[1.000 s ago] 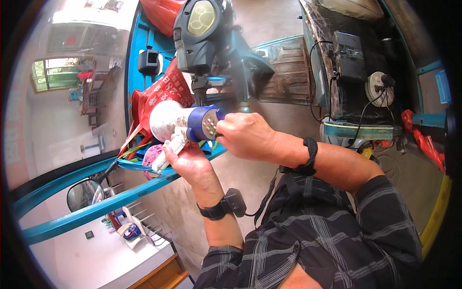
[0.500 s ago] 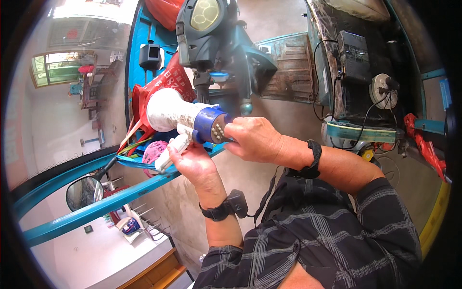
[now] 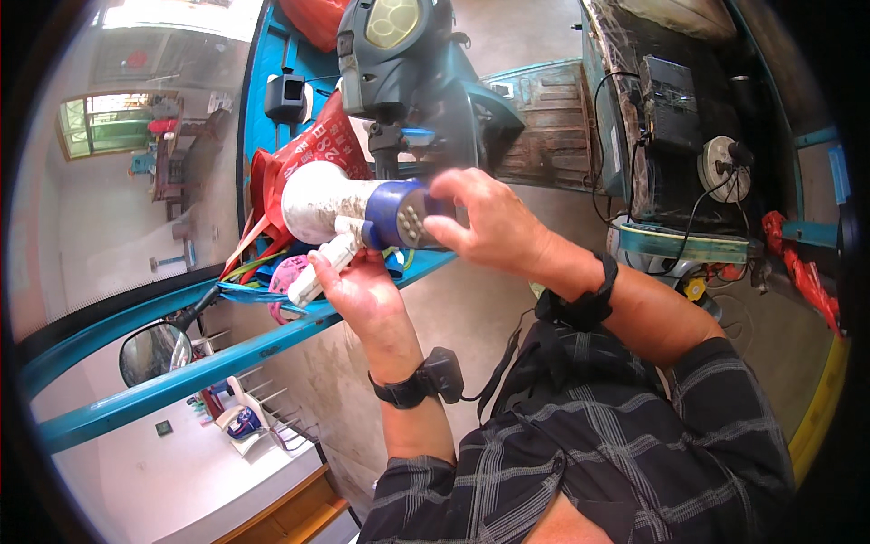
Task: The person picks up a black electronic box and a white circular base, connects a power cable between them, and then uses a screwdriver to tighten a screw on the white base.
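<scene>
A white megaphone (image 3: 337, 205) with a dirty surface and a blue back end (image 3: 396, 215) lies across the view, its wide horn toward the left. My left hand (image 3: 364, 292) is closed round its white handle (image 3: 323, 270) from below. Round pale knobs or holes dot the megaphone's back face. Just right of that face is my right hand (image 3: 485, 218), thumb and fingers apart with a gap between them; the fingertips are slightly blurred. Whether they touch the blue rim I cannot tell.
Behind the megaphone hang a red bag (image 3: 317, 150) and a dark handlebar console (image 3: 390, 72). A blue metal bar (image 3: 272, 347) runs below, with a round mirror (image 3: 154, 352) at left. At right, a black box (image 3: 671, 104) and a white socket reel (image 3: 723, 168) trail cables.
My right hand has opened from a closed grip near the megaphone's back, its fingers lifting and spreading. My left hand keeps hold of the handle.
</scene>
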The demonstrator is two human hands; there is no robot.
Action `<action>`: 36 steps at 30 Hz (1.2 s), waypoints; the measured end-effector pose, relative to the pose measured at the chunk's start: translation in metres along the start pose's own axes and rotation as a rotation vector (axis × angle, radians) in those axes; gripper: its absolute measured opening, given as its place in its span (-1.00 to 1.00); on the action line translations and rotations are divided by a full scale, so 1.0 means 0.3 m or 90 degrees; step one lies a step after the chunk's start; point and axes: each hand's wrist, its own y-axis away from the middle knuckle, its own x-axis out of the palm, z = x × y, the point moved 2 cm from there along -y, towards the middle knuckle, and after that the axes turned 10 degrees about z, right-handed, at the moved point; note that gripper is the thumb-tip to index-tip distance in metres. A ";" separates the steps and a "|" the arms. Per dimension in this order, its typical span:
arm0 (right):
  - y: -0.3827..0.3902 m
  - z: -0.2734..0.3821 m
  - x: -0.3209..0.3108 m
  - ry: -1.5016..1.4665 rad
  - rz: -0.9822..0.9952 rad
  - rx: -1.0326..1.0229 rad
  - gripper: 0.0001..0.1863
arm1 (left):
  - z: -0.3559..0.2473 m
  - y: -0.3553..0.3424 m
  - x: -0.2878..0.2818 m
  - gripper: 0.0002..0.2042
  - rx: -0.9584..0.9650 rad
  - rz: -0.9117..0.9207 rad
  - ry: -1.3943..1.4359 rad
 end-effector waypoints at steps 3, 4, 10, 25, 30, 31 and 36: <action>-0.053 0.011 -0.005 -0.143 0.105 0.075 -0.49 | -0.013 -0.018 -0.013 -0.49 -0.009 0.003 0.017; -0.069 0.017 -0.006 -0.228 0.140 0.097 -0.43 | -0.015 -0.015 -0.011 -0.49 -0.009 0.005 0.018; -0.139 0.047 0.003 -0.076 0.251 0.017 -0.23 | -0.049 -0.001 -0.012 -0.47 -0.013 -0.118 0.041; -0.189 0.096 0.078 0.097 0.243 -0.030 -0.13 | -0.090 0.046 -0.034 -0.54 -0.057 -0.152 0.021; -0.231 0.051 0.084 0.082 0.228 -0.040 -0.21 | -0.084 0.096 -0.071 -0.60 -0.175 -0.058 -0.032; -0.243 0.054 0.083 0.083 0.230 -0.050 -0.21 | -0.097 0.119 -0.089 -0.60 -0.212 0.024 -0.022; -0.264 0.069 0.076 0.117 0.285 -0.003 -0.23 | -0.220 0.265 -0.223 -0.63 -0.224 0.293 -0.210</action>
